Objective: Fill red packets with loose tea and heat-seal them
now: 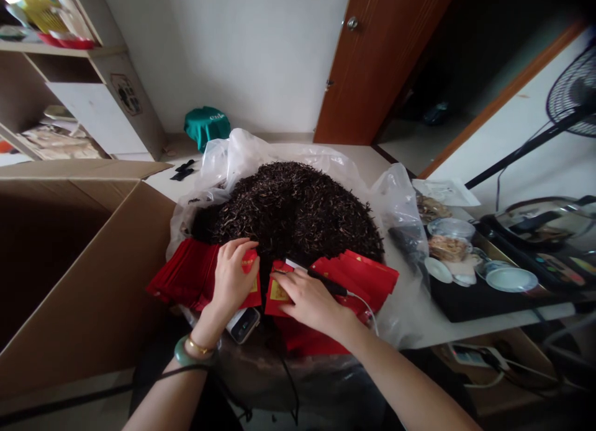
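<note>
My left hand (235,272) has its fingers bent over the end of a row of red packets (189,272) and grips the nearest packet, which has a gold label. My right hand (310,297) pinches another red packet (274,303), also gold-labelled, between thumb and fingers. Along the far side of this hand lies a slim black device (330,286) with a pale tip and a white cable; whether the hidden fingers hold it I cannot tell. More red packets (363,276) lie to the right. Beyond both hands rises a heap of dark dried tea leaves (298,201).
Clear plastic sheeting (395,201) surrounds the heap. An open cardboard box (107,282) stands at left. A small device with a display (243,325) sits below my left wrist. At right are a lidded plastic tub (449,238), a pale bowl (511,279) and a power strip (475,356).
</note>
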`<state>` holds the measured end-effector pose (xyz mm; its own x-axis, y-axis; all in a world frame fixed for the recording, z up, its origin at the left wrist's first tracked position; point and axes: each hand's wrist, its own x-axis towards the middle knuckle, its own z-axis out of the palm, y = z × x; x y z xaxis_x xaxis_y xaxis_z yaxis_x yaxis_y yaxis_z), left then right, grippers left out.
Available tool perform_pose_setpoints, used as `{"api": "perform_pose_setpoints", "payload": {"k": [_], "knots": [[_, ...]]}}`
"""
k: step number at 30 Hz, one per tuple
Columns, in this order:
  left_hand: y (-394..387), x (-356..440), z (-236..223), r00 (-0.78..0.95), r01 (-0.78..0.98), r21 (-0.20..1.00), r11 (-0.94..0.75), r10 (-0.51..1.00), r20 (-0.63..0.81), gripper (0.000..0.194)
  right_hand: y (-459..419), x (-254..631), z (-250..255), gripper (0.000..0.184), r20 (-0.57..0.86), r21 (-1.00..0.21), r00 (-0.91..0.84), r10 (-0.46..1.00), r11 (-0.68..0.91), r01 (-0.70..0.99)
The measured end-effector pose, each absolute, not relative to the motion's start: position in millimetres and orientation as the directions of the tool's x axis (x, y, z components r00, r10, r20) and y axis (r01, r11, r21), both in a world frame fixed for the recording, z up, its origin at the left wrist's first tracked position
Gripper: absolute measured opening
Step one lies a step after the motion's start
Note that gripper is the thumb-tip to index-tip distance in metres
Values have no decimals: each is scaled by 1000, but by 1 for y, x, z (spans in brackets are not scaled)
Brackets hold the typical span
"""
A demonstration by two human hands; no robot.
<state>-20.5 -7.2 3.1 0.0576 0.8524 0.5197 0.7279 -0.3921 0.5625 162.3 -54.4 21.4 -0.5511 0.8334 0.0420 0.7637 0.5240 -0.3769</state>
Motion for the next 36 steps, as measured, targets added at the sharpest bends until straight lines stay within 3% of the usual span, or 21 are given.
{"api": "perform_pose_setpoints", "payload": {"k": [3,8,15,18,25,29,32,36], "knots": [[-11,-14,4,200,655,549,-519,820,537,16,-61,153,21,55,6,-271,-578,816,558,784],[-15,-7,3,409,551,524,-650,757,509,18,-68,144,21,35,-39,-205,-545,838,527,825],[-16,-6,4,362,520,603,-605,796,486,20,-61,153,19,8,26,-233,-561,827,551,801],[-17,-7,7,345,475,677,-562,827,444,19,-56,161,22,13,130,-258,-543,829,557,789],[-20,-11,16,339,282,876,-390,895,289,27,-55,177,47,18,567,-499,-304,765,613,612],[-23,-9,17,376,204,921,-332,895,240,26,-56,177,52,16,636,-562,-163,755,597,572],[-25,-5,14,388,191,927,-321,893,229,22,-56,175,52,14,628,-574,-174,758,603,555],[-25,-2,7,236,152,951,-269,944,230,22,-57,175,58,12,692,-518,-203,692,673,528]]}}
